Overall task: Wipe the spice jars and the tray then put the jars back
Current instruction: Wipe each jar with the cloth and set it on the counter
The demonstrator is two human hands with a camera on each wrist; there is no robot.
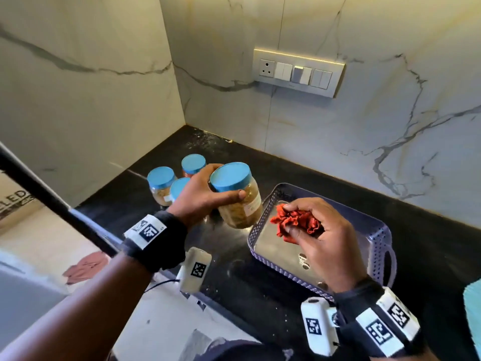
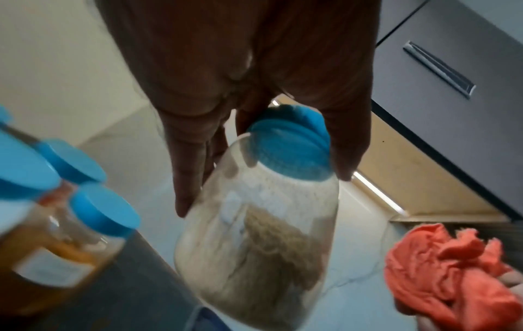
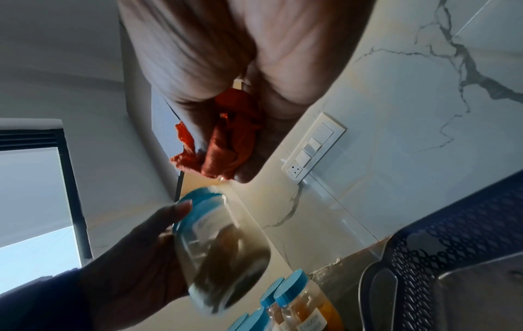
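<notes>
The left hand point(image 1: 200, 196) grips a clear plastic spice jar with a blue screw lid point(image 1: 238, 196), tilted, lifted above the black stone counter point(image 1: 234, 277); the right hand point(image 1: 322, 238) clutches a crumpled orange-red cloth point(image 1: 296, 222) over the perforated purple plastic tray point(image 1: 374, 227); three more blue-lidded jars point(image 1: 161, 185) stand on the counter left of the tray, behind the left hand.

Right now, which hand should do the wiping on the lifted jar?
Right. The right hand already grips the bunched red cloth just beside the jar, above the tray. The left hand grips that jar near its blue lid, so it probably should just steady it.
</notes>
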